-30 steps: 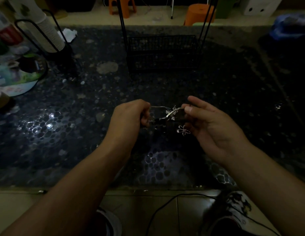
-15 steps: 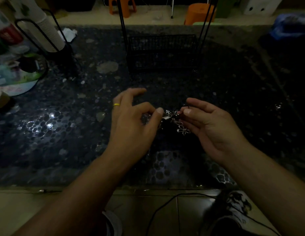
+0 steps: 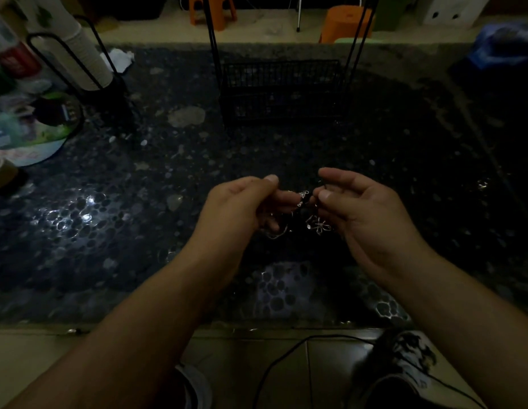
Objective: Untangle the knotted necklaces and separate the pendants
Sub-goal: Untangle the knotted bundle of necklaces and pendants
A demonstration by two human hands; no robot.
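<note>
While left hand (image 3: 242, 202) and right hand (image 3: 363, 208) pinch the knotted necklaces (image 3: 304, 199) above the surface (image 3: 168, 231), gentle outward teasing, flower pendant (image 3: 319, 226) hanging free, serves best.

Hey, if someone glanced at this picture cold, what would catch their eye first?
Probably the two bare hands at centre, the left hand and right hand, pinching a tangle of thin silver necklace chains between them above the dark pebble-patterned tabletop. A silver flower-shaped pendant dangles by the right palm, and bright glare glints on the tabletop's left.
</note>
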